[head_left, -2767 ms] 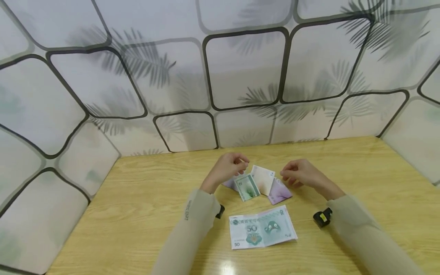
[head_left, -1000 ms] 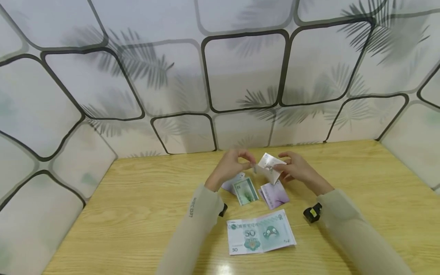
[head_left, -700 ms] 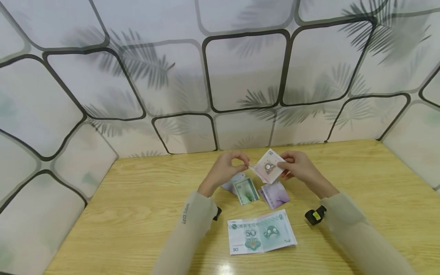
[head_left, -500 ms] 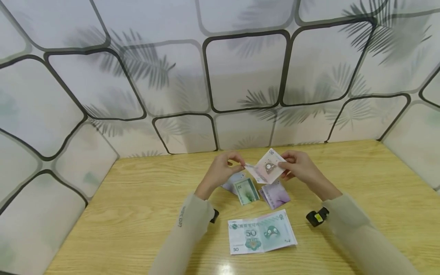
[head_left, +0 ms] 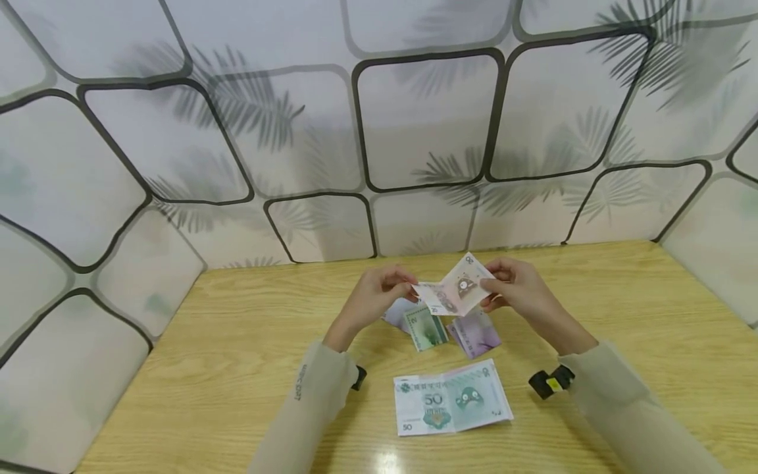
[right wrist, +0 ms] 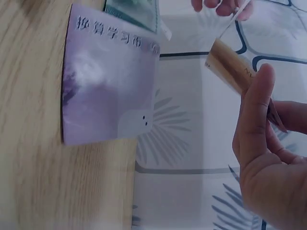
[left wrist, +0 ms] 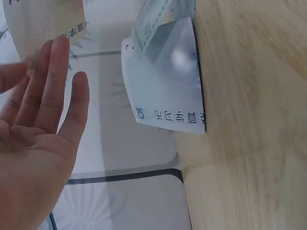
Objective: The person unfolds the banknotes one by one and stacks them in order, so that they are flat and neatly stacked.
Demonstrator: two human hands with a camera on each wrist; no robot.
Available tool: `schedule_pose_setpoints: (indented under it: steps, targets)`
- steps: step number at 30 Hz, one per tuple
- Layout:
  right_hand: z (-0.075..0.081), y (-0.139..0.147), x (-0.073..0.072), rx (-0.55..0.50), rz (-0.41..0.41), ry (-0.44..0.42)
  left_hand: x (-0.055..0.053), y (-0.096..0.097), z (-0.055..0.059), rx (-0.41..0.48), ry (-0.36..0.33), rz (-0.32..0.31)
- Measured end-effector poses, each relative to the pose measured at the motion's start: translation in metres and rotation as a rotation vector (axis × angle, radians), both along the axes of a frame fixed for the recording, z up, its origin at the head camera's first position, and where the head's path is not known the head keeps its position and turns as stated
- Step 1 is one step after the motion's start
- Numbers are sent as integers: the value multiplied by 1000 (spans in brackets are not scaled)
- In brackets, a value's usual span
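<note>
A pinkish play banknote marked 20 [head_left: 464, 286], creased across its middle and partly unfolded, hangs between my hands above the table. My left hand [head_left: 376, 296] pinches its left edge between thumb and fingertips; in the left wrist view the pinch is at the note's lower corner. With thumb on top, my right hand [head_left: 521, 289] grips the right edge. Below lie a folded green banknote [head_left: 426, 328], a folded purple banknote [head_left: 477, 336] and a pale folded banknote [left wrist: 168, 91] marked 10, partly under the green one. Nearer me, a green 50 banknote [head_left: 453, 400] lies spread flat.
The wood-grain table [head_left: 237, 368] ends at a patterned wall covering [head_left: 320, 131] at the back, which also continues along the sides. A black wrist camera [head_left: 551, 382] sits under my right cuff, and another [head_left: 359, 377] is at the left cuff.
The folded 20 banknote has been lifted from among the others by both hands. My left hand has drawn its edge leftward, opening the fold; the flat 50 stays put.
</note>
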State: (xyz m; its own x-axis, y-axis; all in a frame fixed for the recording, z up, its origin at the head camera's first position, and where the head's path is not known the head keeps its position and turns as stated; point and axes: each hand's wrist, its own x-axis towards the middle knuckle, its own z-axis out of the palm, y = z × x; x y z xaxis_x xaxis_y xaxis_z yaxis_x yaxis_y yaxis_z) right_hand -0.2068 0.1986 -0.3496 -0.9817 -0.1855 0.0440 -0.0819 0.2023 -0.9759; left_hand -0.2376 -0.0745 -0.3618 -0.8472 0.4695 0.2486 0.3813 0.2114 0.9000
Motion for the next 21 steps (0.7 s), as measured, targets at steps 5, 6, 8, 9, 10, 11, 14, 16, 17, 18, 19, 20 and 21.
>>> schedule_pose_setpoints:
  steps: [5,6,8,9,10,11,14,16,17,18,19,20,21]
  targets:
    - [2,-3,4,-63,-16,-11,6,0,0,-28,-62,82]
    - [2,-4,5,-76,-17,-17,7,0,0,-25,-74,84]
    - [3,-3,8,-96,-15,-21,8,1,0,-9,-104,81]
    - [2,-3,9,-106,-11,-21,9,1,0,0,-118,74]
    - [2,-2,11,-112,-5,-20,10,1,0,12,-126,66]
    - [2,-2,12,-120,4,-20,10,1,1,28,-138,56]
    - [0,0,17,-122,37,-28,13,-2,1,77,-172,19]
    - [-2,0,19,-109,58,-36,14,-4,1,105,-186,-1]
    - [-3,1,20,-103,65,-41,16,-5,1,117,-189,-10]
    - [-3,1,21,-95,69,-44,17,-6,1,122,-185,-16]
    - [-4,1,22,-85,71,-44,19,-7,1,123,-177,-20]
    - [-5,1,22,-77,75,-43,21,-7,1,124,-169,-22]
    - [-6,1,23,-71,79,-45,23,-8,1,124,-162,-23]
